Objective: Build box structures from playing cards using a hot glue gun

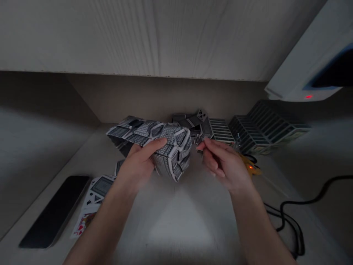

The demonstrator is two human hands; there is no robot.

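Right hand — contents of its pinch unclear — and playing cards partly behind the left forearm.

Block of folded playing cards: elongated, with grey-and-white patterned backs outward, raised facets along the upper face and pale edges outlining the near right end. It lies aslant, far end to the left, grasped in the left hand, whose thumb presses the upper face.

left hand: gripping, thumb on top | right hand: fingers curled, pinching | forearms converging forward
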